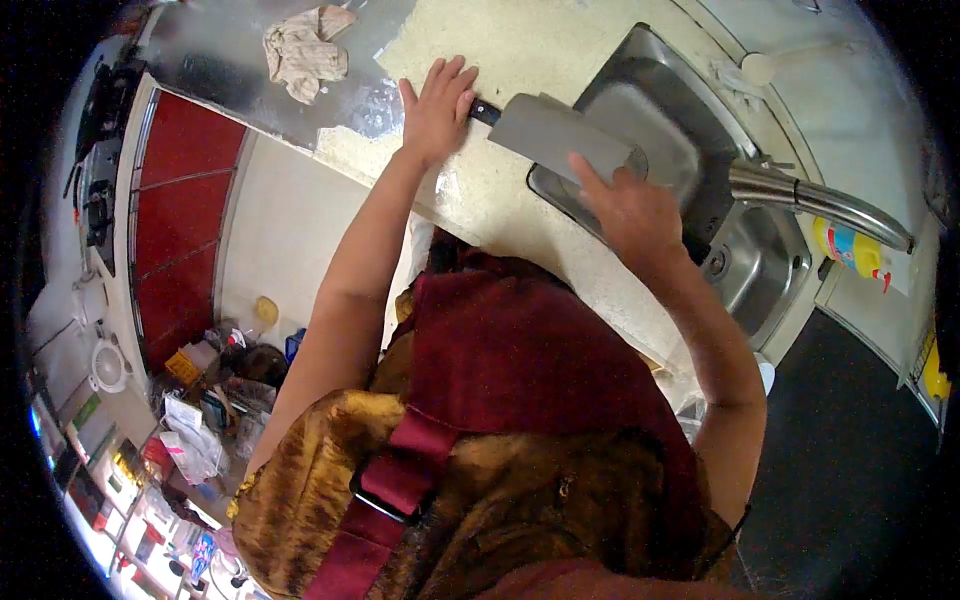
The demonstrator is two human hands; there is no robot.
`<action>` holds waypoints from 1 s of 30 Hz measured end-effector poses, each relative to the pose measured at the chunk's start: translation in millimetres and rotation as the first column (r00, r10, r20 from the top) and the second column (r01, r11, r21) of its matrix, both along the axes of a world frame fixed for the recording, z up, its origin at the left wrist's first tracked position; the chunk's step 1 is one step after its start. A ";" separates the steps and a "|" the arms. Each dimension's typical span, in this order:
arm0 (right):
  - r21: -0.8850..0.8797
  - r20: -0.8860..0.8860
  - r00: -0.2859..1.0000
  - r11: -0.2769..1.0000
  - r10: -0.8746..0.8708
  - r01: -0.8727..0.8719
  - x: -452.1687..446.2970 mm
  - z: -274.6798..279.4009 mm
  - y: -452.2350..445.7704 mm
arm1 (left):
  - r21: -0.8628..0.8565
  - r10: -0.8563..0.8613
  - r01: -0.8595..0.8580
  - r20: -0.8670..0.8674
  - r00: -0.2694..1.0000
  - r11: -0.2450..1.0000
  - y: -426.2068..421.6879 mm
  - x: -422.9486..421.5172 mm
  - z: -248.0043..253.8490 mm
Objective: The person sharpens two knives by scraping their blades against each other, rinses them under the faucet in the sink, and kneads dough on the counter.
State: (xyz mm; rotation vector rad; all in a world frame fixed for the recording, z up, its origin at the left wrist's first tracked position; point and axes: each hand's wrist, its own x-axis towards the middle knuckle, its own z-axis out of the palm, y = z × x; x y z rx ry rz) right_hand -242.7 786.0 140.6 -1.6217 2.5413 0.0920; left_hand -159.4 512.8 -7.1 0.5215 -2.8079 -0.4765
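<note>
A broad grey cleaver (560, 138) with a black handle lies across the pale counter, its blade reaching over the near rim of the steel sink (650, 100). My left hand (435, 118) rests palm down on the counter with fingers spread. It lies at the handle's end, hiding part of the handle. Above the blade's far part is my right hand (632, 212), slightly blurred. Its index finger stretches out onto or just over the blade, while the other fingers are partly bent. I see nothing held in it.
A metal faucet (820, 198) arches over the second basin (760, 285). Behind it stands a yellow bottle (850, 248). A crumpled beige cloth (305, 52) lies on the dark counter section at upper left. Red cabinet panels (185, 220) and cluttered items (215, 390) are lower left.
</note>
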 end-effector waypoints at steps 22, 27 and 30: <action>-0.042 0.036 0.999 0.999 0.030 -0.029 1.3 -11.4 -5.2 | 0.056 -0.011 0.011 0.006 1.000 0.998 -1.8 0.7 -0.4; 0.042 -0.027 0.999 0.999 -0.031 0.032 8.9 -3.2 -4.2 | 0.061 0.006 -0.006 -0.003 1.000 0.998 -1.0 0.8 -2.2; 0.049 -0.025 0.999 0.998 -0.039 0.040 7.5 -3.7 -1.4 | 0.069 -0.005 0.005 -0.005 1.000 0.998 -2.7 -1.1 -0.6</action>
